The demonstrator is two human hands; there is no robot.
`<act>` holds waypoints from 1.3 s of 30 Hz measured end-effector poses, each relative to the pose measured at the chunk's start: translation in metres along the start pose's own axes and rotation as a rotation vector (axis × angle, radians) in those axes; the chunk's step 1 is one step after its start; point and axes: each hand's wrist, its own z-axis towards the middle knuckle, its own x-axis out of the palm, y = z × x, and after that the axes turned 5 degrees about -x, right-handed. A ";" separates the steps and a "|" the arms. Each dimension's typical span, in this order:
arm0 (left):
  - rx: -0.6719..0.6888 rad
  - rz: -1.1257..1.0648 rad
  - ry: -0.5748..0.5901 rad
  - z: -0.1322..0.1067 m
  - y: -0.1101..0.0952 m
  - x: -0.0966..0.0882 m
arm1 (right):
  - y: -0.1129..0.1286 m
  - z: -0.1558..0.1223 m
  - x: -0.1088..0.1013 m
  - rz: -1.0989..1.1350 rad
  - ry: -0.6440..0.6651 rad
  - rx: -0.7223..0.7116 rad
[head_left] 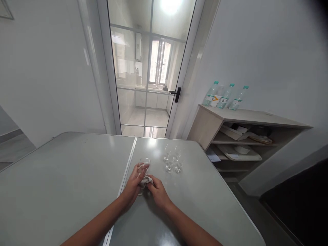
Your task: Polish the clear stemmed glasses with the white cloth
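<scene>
A clear stemmed glass [145,161] stands upright in my left hand [135,177], whose fingers wrap around its bowl. Part of its foot shows below the hands, near the table's surface. My right hand [158,192] is closed on a crumpled whitish cloth [145,181], pressed against the lower part of the glass. The cloth and fingers hide most of the stem. To the right of my hands, several similar clear glasses [168,167] stand in a close group on the table.
The grey-green table [84,177] has a pale seam running lengthwise. Beyond its far edge is a glass door [130,112] with a black handle [177,94]. At right stands a wooden shelf unit [205,126] holding trays and papers, with plastic bottles [225,97] on top.
</scene>
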 end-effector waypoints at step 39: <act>0.035 -0.023 0.318 0.005 -0.023 -0.024 | 0.026 -0.006 0.001 0.486 0.157 0.249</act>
